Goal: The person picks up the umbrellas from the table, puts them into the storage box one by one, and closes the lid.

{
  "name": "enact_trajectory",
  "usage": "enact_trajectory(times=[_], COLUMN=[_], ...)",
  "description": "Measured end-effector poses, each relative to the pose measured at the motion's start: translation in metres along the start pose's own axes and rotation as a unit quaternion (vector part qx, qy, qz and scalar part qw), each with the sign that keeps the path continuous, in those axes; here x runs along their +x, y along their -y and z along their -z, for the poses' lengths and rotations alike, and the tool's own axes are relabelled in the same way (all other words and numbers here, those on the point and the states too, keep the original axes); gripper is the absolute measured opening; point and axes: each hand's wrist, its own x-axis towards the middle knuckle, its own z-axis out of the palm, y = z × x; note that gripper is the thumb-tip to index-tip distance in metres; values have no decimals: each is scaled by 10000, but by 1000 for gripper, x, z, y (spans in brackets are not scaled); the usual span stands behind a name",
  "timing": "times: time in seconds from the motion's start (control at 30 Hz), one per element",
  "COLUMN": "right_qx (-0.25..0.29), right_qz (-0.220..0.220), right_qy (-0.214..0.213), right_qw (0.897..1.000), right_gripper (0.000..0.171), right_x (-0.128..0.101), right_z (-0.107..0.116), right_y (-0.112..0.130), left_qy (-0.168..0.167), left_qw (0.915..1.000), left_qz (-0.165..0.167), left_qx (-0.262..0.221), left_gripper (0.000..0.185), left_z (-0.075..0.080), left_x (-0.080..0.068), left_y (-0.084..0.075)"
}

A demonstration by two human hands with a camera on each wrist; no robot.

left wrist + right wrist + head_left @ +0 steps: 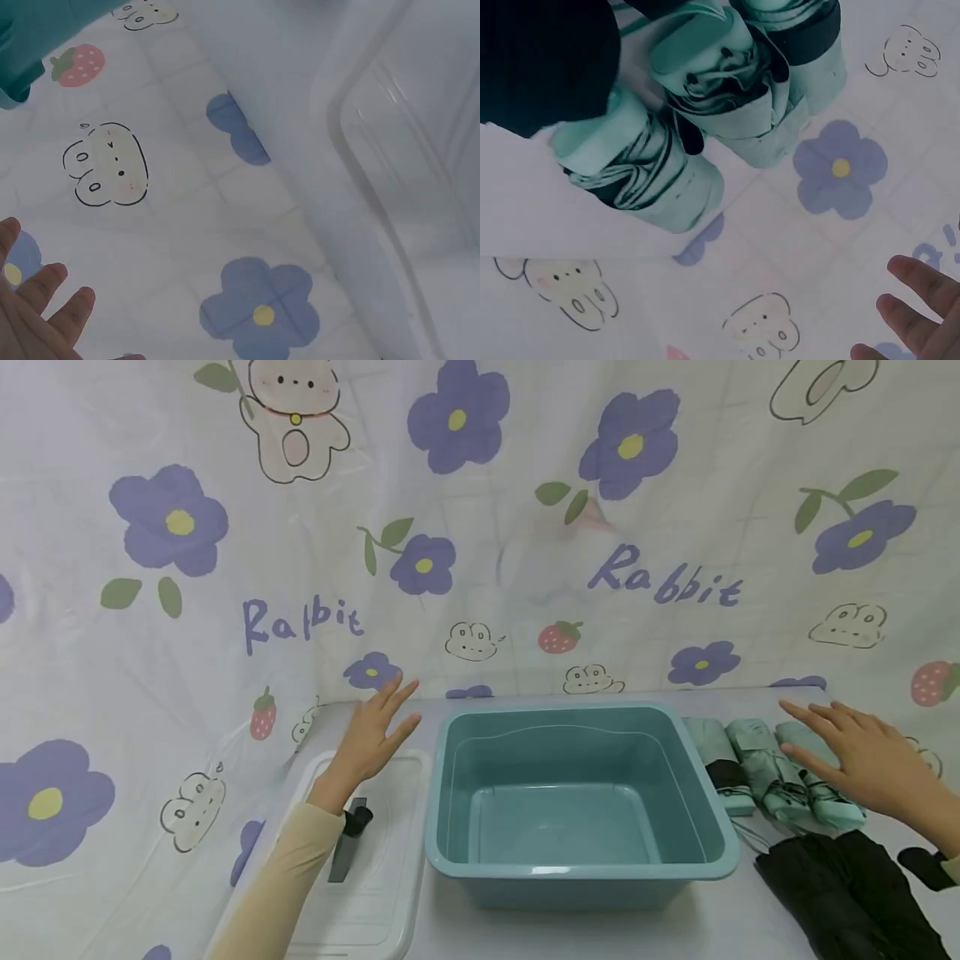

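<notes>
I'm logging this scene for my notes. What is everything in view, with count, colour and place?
Tub: one, teal, empty, centre of table.
Lid: one, clear plastic, left of the tub.
Folded umbrellas: three, mint green, right of the tub.
Black umbrella: one, front right.
Cloth: one, white, purple flowers and rabbits, behind and under everything.
Left hand: open, above the lid.
Right hand: open, over the mint umbrellas.

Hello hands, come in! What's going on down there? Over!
Left hand open above the white lid. Right hand open over the mint umbrellas, holding nothing. Teal tub between them. Nothing blocking.
</notes>
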Motion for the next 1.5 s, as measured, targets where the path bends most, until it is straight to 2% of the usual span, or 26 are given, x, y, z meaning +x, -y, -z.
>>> enact_trajectory(times=[0.27,0.43,0.57,0.77,0.93,1.1,1.2,1.3,1.43,1.5], right_qx=[104,280,336,624,853,1097,1074,934,886,899], right_qz=[176,65,-75,-270,-353,-307,-338,-378,-241,-238], right_qy=[-140,78,374,1087,1488,1669,1815,1910,1760,1768], right_qw=[9997,9996,9987,9918,9846,9794,9769,9764,9801,9799], right_gripper=[74,75,77,76,76,76,75,74,70,70], right_x=[-21,-34,-46,-64,-76,-86,-91,-97,-108,-112], right_z=[-7,-13,-16,-18,-21,-25,-28,-31,-37,-40], right_y=[4,6,11,18,23,28,30,31,33,36], left_qy=[-125,-157,-177,-314,-332,-344,-307,-209,-115,-112], left_qw=[9970,9917,9841,9708,9596,9535,9511,9450,9382,9377], left_qz=[-96,-197,-260,-399,-371,-396,-411,-481,-550,-537], left_qx=[-754,-1259,-1750,-2344,-2768,-2968,-3047,-3229,-3414,-3431], left_gripper=[53,52,51,51,50,49,50,51,50,50], left_z=[-11,-17,-22,-28,-22,-16,-19,-24,-29,-30], left_x=[-12,-19,-23,-28,-35,-43,-46,-47,-49,-49], left_y=[-7,-16,-23,-29,-49,-69,-72,-73,-72,-73])
